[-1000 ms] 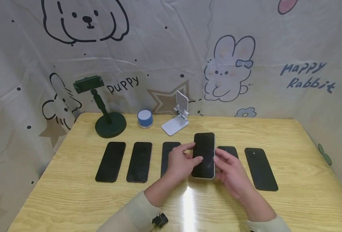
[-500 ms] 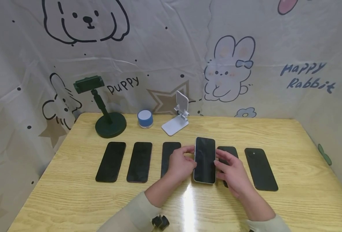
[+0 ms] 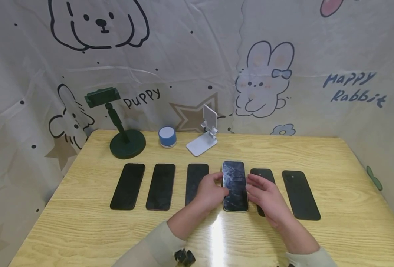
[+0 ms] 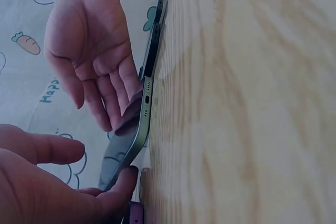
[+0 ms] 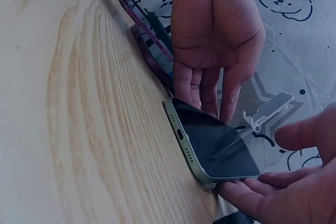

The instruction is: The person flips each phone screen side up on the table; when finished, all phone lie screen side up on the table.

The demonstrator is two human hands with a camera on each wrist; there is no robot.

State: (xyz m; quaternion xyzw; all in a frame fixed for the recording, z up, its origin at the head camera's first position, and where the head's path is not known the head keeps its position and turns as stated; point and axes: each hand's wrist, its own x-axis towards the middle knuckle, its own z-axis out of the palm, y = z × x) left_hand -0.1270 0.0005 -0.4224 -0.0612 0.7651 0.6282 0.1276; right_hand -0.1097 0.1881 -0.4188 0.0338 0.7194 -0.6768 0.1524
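Note:
A smartphone [image 3: 235, 187] with a pale green frame lies screen up on the wooden table, between both hands. My left hand [image 3: 211, 192] is at its left edge, fingertips touching the side. In the left wrist view the left thumb [image 4: 63, 149] stands raised off the screen. At the opposite long edge is my right hand [image 3: 265, 194], its fingers extended and fingertips right at the frame; the right thumb [image 5: 296, 134] is apart from the phone. The left hand partly covers a dark phone [image 3: 197, 178], and the right hand partly covers another black phone [image 3: 263, 172].
Two black phones, one far left [image 3: 127, 186] and one beside it [image 3: 160, 187], continue the row; another phone [image 3: 301, 195] ends it at right. Behind stand a dark green phone holder [image 3: 127, 144], a small blue speaker [image 3: 167, 137] and a white folding stand [image 3: 202, 144]. A printed cloth hangs behind.
The phone has come down from a raised, tilted position to flat on the table. The left thumb has moved off the screen toward its left edge, and both hands' grip has loosened.

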